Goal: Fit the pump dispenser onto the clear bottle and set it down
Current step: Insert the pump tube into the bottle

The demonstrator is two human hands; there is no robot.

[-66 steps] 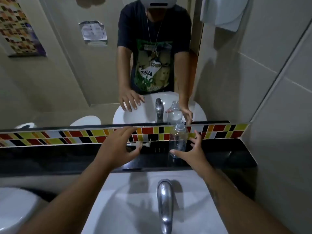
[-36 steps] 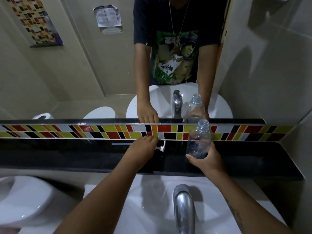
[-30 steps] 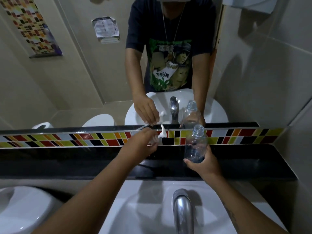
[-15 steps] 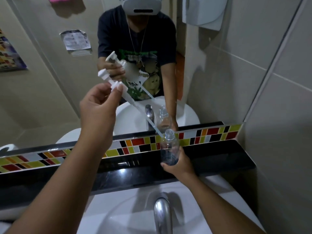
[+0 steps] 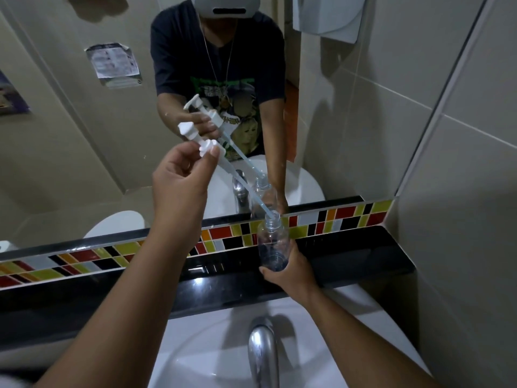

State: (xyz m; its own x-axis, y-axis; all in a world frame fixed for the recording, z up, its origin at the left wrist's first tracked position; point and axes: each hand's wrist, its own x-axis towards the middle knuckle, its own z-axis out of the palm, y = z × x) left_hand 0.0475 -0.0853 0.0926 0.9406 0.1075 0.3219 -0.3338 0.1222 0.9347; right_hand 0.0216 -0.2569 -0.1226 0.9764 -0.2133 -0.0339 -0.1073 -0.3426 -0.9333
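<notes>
My right hand (image 5: 291, 271) grips the base of the clear bottle (image 5: 272, 242), holding it upright just above the black ledge (image 5: 349, 256). My left hand (image 5: 181, 175) pinches the white pump dispenser (image 5: 197, 137) by its collar, raised up and to the left. The pump's long thin tube slants down to the right, and its tip sits at the bottle's open neck (image 5: 272, 217). The mirror behind repeats both hands, the pump and the bottle.
A chrome tap (image 5: 263, 351) rises from the white sink (image 5: 195, 357) below my arms. A strip of coloured mosaic tile (image 5: 344, 218) runs behind the ledge. The tiled side wall (image 5: 461, 191) is close on the right. A white toilet (image 5: 8, 383) shows at lower left.
My left hand picked the pump off the ledge and lifted it high. My right hand took hold of the bottle. The tube tip has come to the bottle's neck.
</notes>
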